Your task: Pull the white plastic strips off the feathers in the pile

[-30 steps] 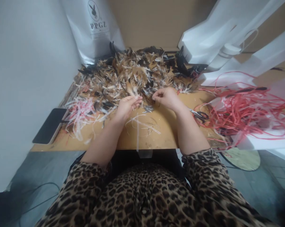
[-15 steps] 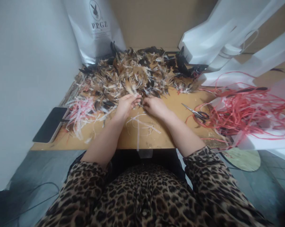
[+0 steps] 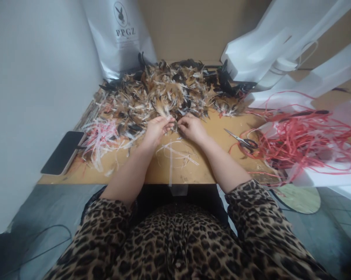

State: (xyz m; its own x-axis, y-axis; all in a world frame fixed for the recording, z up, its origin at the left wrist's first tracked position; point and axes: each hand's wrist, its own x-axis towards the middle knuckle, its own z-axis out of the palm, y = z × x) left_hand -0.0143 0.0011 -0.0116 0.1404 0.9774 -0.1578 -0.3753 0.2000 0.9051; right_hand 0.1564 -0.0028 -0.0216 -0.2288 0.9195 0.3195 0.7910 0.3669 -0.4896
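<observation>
Filling the middle of the frame, the table [image 3: 216, 128] bears a broad feather pile [image 3: 152, 85] towards its back. At the pile's front edge, just left of the frame's centre, the left hand [image 3: 158, 130] pinches a few pale feathers [image 3: 163, 109] near their bases, tips fanned away from the person. The right hand [image 3: 192, 126] is just beside it, fingers drawn close together; whether they hold anything cannot be told. A light, level pinch at the bases would probably serve best, leaving the soft tips uncrushed, while the right fingers pick slim pieces singly.

A big white bag [image 3: 125, 46] stands at upper left, behind the pile. Red strips [image 3: 303, 140] lie tangled at right and could snag a sleeve. A phone [image 3: 61, 153] rests at the table's left edge, near pink-and-white strips [image 3: 99, 136]. Scissors [image 3: 241, 140] lie beside the tangle, blades towards the right forearm, so reaching there calls for care. Thin white strips [image 3: 171, 163] litter the table between the forearms.
</observation>
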